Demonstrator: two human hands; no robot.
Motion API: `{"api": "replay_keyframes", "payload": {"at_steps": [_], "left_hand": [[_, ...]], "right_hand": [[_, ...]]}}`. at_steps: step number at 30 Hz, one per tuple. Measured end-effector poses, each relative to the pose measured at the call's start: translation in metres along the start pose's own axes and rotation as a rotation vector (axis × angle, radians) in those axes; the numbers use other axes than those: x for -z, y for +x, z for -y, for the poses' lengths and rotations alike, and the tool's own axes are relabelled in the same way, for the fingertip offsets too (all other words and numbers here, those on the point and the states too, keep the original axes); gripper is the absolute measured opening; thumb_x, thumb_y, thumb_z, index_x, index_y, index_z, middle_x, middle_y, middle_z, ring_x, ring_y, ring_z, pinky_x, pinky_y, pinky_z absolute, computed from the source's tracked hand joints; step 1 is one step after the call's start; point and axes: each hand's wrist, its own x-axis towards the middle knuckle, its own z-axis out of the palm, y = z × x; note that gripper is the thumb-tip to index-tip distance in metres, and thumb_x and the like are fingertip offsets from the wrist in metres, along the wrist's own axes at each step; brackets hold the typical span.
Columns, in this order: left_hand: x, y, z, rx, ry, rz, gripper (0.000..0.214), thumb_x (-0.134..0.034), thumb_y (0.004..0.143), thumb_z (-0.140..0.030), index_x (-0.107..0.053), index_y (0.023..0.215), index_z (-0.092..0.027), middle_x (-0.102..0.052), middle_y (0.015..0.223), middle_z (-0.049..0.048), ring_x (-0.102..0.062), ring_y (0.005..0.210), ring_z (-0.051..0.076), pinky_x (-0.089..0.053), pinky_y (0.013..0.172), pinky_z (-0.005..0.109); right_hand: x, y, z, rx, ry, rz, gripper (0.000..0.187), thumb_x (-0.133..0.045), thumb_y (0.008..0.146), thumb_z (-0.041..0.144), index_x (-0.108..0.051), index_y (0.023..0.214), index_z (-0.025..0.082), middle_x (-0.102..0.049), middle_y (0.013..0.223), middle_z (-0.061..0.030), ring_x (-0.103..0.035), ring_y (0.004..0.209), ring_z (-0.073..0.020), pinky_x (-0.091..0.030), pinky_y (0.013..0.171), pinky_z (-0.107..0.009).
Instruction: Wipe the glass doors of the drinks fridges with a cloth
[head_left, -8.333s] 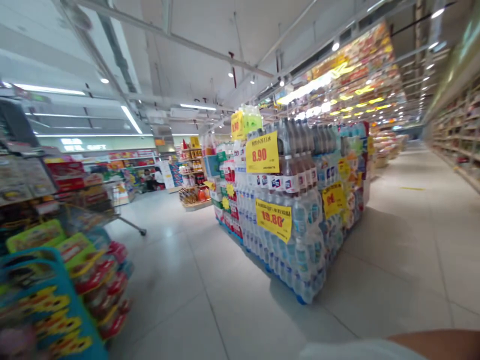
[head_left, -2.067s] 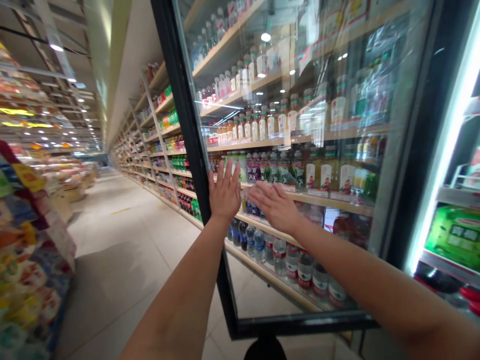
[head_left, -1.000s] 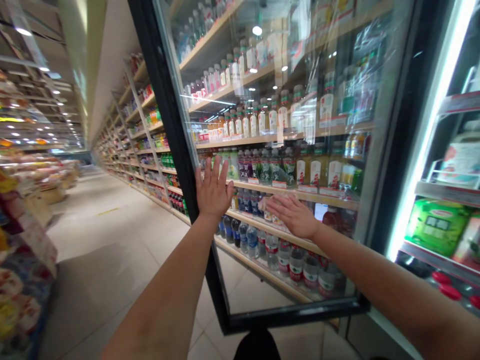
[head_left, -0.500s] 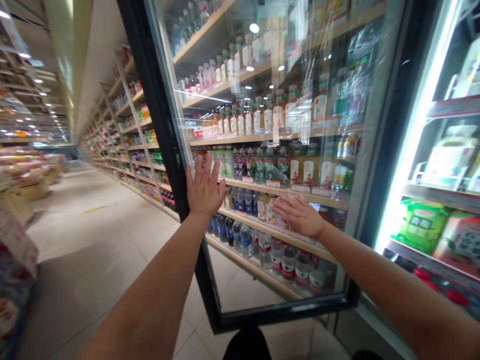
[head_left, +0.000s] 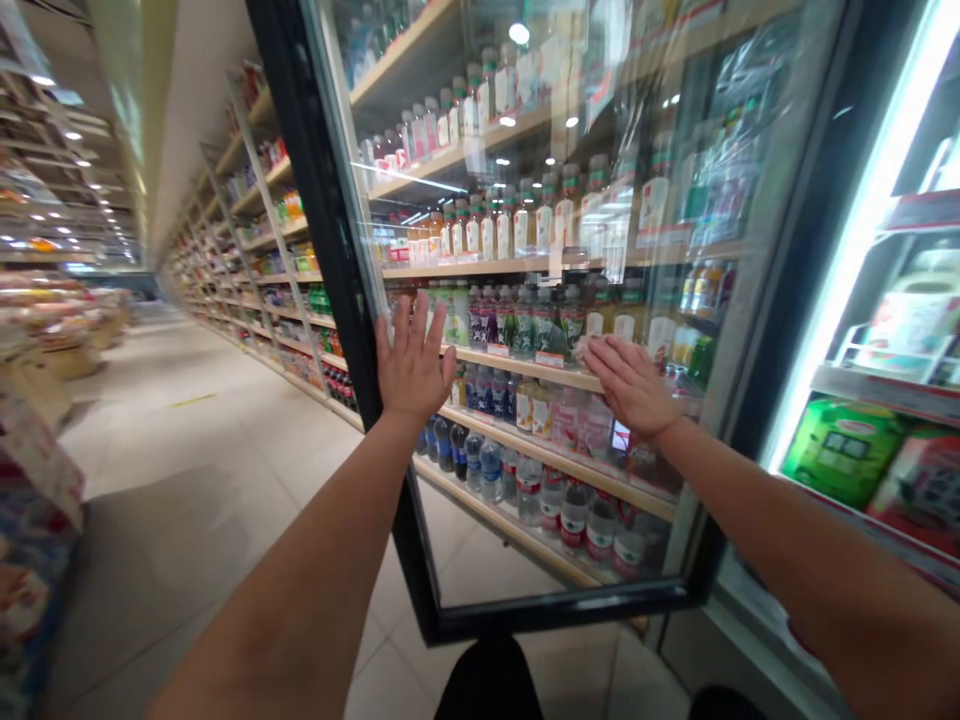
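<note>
A black-framed glass door (head_left: 570,605) of a lit cooler stands swung open before me. Flat against the glass near its left frame rests my left hand (head_left: 411,370), fingers spread and nothing held. My right hand (head_left: 634,385) presses on the pane further right. A small pale crumpled cloth (head_left: 589,348) shows at its fingertips; most of it is hidden under the fingers. Through the glass, several rows of bottles (head_left: 525,320) are visible on shelves behind the door.
At right, the cooler's inside holds a green package (head_left: 840,450) and other goods on wire-edged shelves (head_left: 862,385). A tiled aisle (head_left: 225,500) runs off to the left beside long stocked shelving (head_left: 262,240). My dark-clothed leg (head_left: 491,685) is below the door.
My right hand has slid up and to the right across the glass with the cloth. My left hand stays in about the same place on the door.
</note>
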Motion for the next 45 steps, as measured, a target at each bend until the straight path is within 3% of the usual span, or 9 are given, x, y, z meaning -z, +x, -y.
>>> {"api": "replay_keyframes", "payload": {"at_steps": [6,11,15,20,22,26,34,40,45], "left_hand": [[0.001,0.0,-0.003,0.004,-0.009,0.001,0.067,-0.052,0.097,-0.028,-0.033,0.16,-0.019,-0.024,0.167,0.0095,-0.008,0.157,0.029,0.003,0.129,0.052],[0.001,0.0,-0.003,-0.011,-0.018,-0.008,0.07,-0.054,0.098,-0.028,-0.027,0.162,-0.022,-0.022,0.167,0.009,-0.008,0.157,0.028,0.002,0.129,0.055],[0.001,0.001,-0.004,0.009,-0.056,-0.003,0.069,-0.052,0.098,-0.028,-0.027,0.162,-0.025,-0.022,0.168,0.0062,-0.008,0.157,0.029,0.001,0.129,0.056],[0.003,0.003,-0.008,0.058,-0.122,0.052,0.07,-0.049,0.094,-0.03,-0.028,0.161,-0.024,-0.018,0.169,0.0032,-0.006,0.157,0.031,0.002,0.128,0.062],[0.003,0.003,-0.008,0.049,-0.104,0.057,0.074,-0.047,0.09,-0.03,-0.025,0.16,-0.023,-0.016,0.169,0.0001,-0.005,0.157,0.03,-0.001,0.128,0.065],[0.002,0.001,-0.004,0.01,-0.112,0.027,0.075,-0.044,0.091,-0.032,-0.021,0.161,-0.024,-0.014,0.169,-0.0012,-0.001,0.158,0.027,-0.001,0.127,0.065],[-0.011,-0.008,-0.014,-0.172,-0.238,0.007,0.067,-0.041,0.099,-0.06,-0.034,0.158,-0.03,-0.025,0.167,0.0083,-0.002,0.157,0.029,0.014,0.125,0.057],[-0.019,0.004,-0.04,-0.111,-0.362,0.068,0.063,-0.032,0.102,-0.055,-0.034,0.158,-0.026,-0.034,0.164,0.0044,-0.01,0.157,0.022,-0.001,0.13,0.05],[-0.007,0.03,-0.026,-0.075,-0.424,0.174,0.065,-0.039,0.093,-0.061,-0.04,0.154,-0.037,-0.038,0.16,-0.0103,-0.017,0.155,0.029,0.011,0.13,0.05]], "right_hand": [[0.006,-0.029,-0.068,-0.512,-0.082,-0.326,0.056,-0.034,0.102,0.032,-0.043,0.153,0.011,-0.039,0.158,-0.0138,-0.03,0.152,-0.0265,-0.028,0.126,-0.053],[-0.008,-0.075,-0.075,-0.807,-0.155,-0.486,0.06,-0.027,0.098,0.033,-0.044,0.151,0.011,-0.044,0.152,-0.0206,-0.037,0.147,-0.0325,-0.028,0.122,-0.058],[-0.01,-0.046,-0.078,-0.982,-0.17,-0.534,0.061,-0.022,0.099,0.032,-0.042,0.153,0.015,-0.04,0.153,-0.0192,-0.032,0.15,-0.0341,-0.021,0.123,-0.059],[0.003,0.052,-0.065,-0.782,-0.074,-0.41,0.063,-0.019,0.102,0.037,-0.039,0.155,0.008,-0.033,0.16,-0.0169,-0.023,0.154,-0.0245,-0.013,0.13,-0.048],[0.003,0.087,-0.039,-0.574,0.014,-0.322,0.066,-0.016,0.103,0.038,-0.036,0.155,0.003,-0.029,0.162,-0.0169,-0.016,0.156,-0.0248,-0.014,0.129,-0.053],[-0.009,0.124,0.041,-0.355,0.091,-0.134,0.06,-0.021,0.101,0.043,-0.039,0.154,0.02,-0.03,0.164,-0.0018,-0.013,0.157,-0.0182,-0.018,0.13,-0.046],[-0.02,0.178,0.13,-0.423,0.474,-0.064,0.063,-0.018,0.103,0.042,-0.006,0.164,0.027,-0.017,0.167,0.0023,-0.005,0.158,-0.0162,-0.02,0.132,-0.045],[0.003,0.197,0.102,-0.194,0.661,-0.1,0.062,-0.019,0.102,0.042,-0.01,0.161,0.027,-0.022,0.165,0.007,-0.012,0.156,-0.0066,-0.019,0.132,-0.028],[0.022,0.172,0.031,-0.339,0.297,-0.202,0.059,-0.03,0.104,0.045,-0.03,0.157,0.019,-0.022,0.166,-0.0035,-0.016,0.157,-0.025,-0.013,0.131,-0.052]]}}
